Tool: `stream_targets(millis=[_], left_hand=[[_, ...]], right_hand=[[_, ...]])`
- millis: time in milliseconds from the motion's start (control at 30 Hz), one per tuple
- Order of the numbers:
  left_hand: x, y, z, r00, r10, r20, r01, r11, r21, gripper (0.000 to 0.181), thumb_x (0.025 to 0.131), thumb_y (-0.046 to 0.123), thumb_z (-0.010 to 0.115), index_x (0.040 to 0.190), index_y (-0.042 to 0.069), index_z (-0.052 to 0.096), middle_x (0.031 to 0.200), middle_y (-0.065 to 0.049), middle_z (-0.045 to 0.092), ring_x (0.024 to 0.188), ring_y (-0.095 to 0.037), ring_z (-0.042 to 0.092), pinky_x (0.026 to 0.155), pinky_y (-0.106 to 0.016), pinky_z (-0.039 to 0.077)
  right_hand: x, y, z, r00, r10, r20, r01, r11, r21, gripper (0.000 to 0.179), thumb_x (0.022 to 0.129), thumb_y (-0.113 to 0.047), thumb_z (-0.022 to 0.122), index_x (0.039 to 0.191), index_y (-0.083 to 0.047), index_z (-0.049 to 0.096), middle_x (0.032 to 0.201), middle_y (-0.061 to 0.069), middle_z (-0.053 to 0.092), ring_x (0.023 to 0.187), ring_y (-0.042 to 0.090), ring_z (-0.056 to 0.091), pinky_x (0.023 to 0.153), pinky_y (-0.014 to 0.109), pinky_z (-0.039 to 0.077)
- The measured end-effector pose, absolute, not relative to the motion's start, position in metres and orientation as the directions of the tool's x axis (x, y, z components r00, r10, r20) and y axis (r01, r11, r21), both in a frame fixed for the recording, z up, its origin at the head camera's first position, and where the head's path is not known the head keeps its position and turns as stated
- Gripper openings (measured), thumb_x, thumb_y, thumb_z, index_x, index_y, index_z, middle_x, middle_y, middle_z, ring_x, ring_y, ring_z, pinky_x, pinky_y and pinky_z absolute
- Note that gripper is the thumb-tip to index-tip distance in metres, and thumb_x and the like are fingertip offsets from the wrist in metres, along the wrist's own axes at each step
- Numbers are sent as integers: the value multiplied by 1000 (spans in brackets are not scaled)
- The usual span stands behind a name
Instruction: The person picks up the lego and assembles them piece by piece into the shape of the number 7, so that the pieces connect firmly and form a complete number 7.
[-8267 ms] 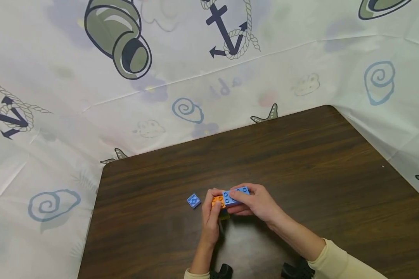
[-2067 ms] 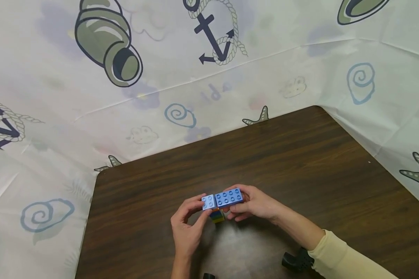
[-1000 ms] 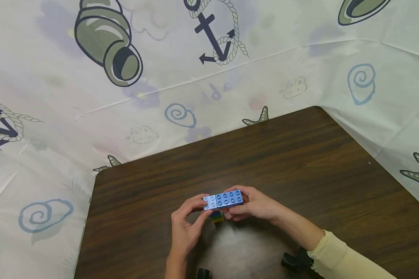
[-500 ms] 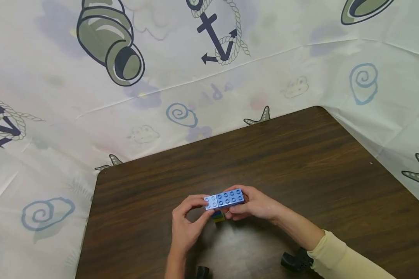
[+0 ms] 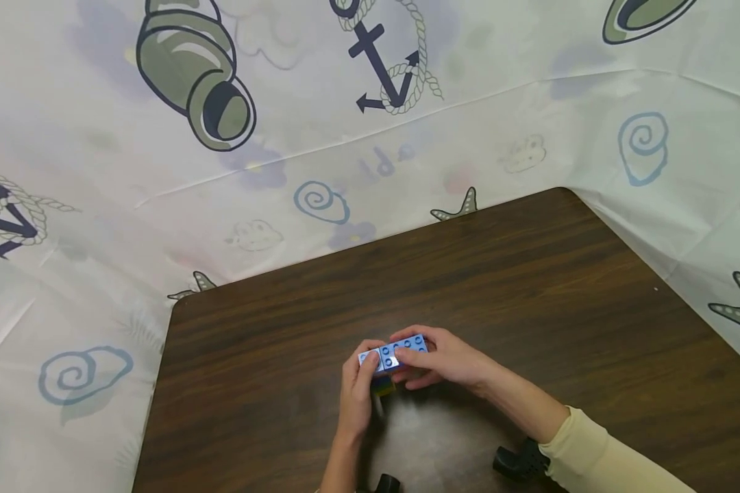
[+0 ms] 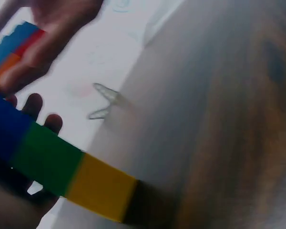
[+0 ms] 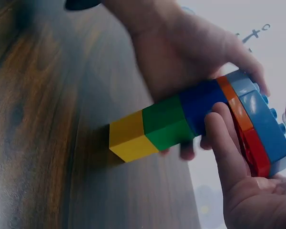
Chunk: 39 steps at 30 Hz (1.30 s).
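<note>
Both hands hold one toy brick tower above the wooden table. In the right wrist view its column runs from a yellow brick [image 7: 128, 136] through a green brick [image 7: 168, 123] to a dark blue brick [image 7: 200, 102]. Wider above lie an orange brick [image 7: 236, 105] and a red brick [image 7: 262, 157]. A long blue brick [image 5: 413, 342] and a small light blue brick [image 5: 364, 357] form the top, side by side. My left hand [image 5: 354, 394] grips the left side, thumb over the small brick. My right hand [image 5: 459, 359] holds the right end, its thumb on the long brick's studs.
The dark wooden table [image 5: 271, 383] spreads around the hands, with rounded far corners. Behind it hangs a pale cloth [image 5: 271, 123] printed with anchors and shells. A black device [image 5: 521, 460] sits by the right wrist.
The small blue brick, first on the table, came onto the tower in my left hand; its gap to the long brick closed. Just now both thumbs moved onto the top.
</note>
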<state>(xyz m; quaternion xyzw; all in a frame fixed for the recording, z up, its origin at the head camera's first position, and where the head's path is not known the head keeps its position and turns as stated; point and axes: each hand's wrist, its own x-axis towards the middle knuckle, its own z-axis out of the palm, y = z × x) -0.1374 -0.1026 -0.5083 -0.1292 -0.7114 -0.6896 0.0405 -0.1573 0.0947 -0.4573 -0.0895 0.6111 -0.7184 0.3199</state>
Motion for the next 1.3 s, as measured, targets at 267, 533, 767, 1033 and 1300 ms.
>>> stream_targets(millis=[267, 533, 767, 1033, 1300], left_hand=[[-141, -88, -523, -950, 18, 313, 313, -4, 950, 37, 96, 26, 37, 88, 4, 65, 72, -3, 59, 64, -15, 53, 56, -36, 43], [-145, -77, -528, -914, -99, 393, 394, 8, 919, 33, 90, 21, 42, 71, 4, 62, 61, -2, 55, 53, -12, 49, 45, -40, 38], [-145, -74, -530, -911, -128, 392, 391, 29, 920, 35, 91, 23, 40, 66, 6, 58, 57, -5, 52, 48, -15, 46, 41, -41, 36], [-145, -75, -530, -900, -129, 416, 416, 27, 909, 35, 92, 23, 39, 67, 5, 57, 59, -3, 53, 48, -17, 46, 41, -35, 37], [-146, -76, -527, -871, -162, 463, 459, 67, 886, 25, 90, 16, 41, 85, 6, 63, 75, -7, 61, 62, -20, 54, 55, -31, 45]], right_hand=[[-155, 91, -459, -794, -529, -301, 403, -86, -911, 47, 93, -26, 68, 128, 4, 55, 108, 22, 64, 94, 35, 69, 77, 40, 56], [-154, 88, -459, -819, -500, -281, 388, -122, -914, 44, 91, -22, 70, 123, 6, 57, 102, 21, 67, 89, 34, 71, 74, 39, 57], [-150, 86, -456, -835, -467, -290, 397, -146, -906, 42, 92, -18, 69, 123, 8, 58, 98, 22, 70, 86, 34, 71, 71, 37, 57], [-149, 86, -455, -829, -476, -295, 384, -101, -918, 46, 95, -23, 65, 130, 5, 54, 101, 22, 70, 85, 31, 72, 75, 42, 56], [-149, 84, -455, -815, -495, -300, 385, -76, -920, 49, 99, -34, 59, 130, 3, 52, 102, 24, 68, 80, 28, 72, 75, 45, 56]])
